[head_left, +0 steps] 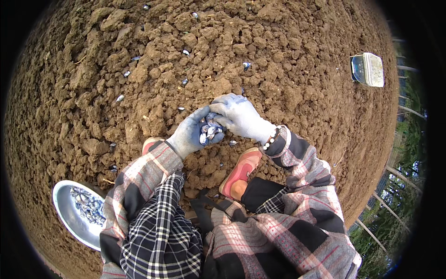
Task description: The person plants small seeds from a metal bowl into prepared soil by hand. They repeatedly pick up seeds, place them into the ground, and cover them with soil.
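My left hand, in a pale glove with blue-grey fingers, is cupped around several blue-stained garlic cloves. Over the same handful bends my right hand, gloved in white, with a beaded bracelet at its wrist. Its fingers are closed at the cloves' upper edge, pinching among them; the fingertips are partly hidden. Single cloves lie apart on the lumpy brown soil beyond my hands, such as one clove ahead and another clove to the left.
At the lower left stands a metal basin with many more cloves, partly covered by my sleeve. A blue and white plastic tub rests on the soil at the far right. My pink shoe is planted just below my hands. Posts and greenery line the right edge.
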`<state>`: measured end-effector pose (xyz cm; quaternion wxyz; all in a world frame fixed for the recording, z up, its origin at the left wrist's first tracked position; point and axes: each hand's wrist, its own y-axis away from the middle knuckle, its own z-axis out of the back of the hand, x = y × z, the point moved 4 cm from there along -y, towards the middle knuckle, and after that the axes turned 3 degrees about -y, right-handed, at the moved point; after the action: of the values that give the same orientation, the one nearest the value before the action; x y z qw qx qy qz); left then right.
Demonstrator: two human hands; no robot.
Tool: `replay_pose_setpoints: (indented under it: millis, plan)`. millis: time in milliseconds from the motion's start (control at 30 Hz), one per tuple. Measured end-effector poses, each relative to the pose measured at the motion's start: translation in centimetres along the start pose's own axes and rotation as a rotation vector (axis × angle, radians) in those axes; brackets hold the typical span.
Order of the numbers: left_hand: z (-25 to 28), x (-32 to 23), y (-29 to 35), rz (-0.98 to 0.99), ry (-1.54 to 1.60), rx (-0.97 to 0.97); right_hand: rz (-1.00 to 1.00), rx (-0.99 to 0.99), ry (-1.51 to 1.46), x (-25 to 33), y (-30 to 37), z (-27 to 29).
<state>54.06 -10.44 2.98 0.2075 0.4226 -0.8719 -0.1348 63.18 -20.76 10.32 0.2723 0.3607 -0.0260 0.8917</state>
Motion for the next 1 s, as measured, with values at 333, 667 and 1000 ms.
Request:
replay_pose_setpoints:
  millis: [333,667,1000]
  plan:
    - [-2.5,-5.9,1.3,-0.245,-0.182,-0.010,-0.610,-0.218,0.601,-16.6,-8.2,9.7]
    - [-1.0,-6.7,0.6,-0.246,-0.130,-0.070,-0.296,0.041,1.045,-20.3,-10.1,7.1]
    - [-2.5,-6.3,0.0,-0.235,-0.066,0.082,-0.429,-0.319,0.387,-15.3,-7.6,8.4]
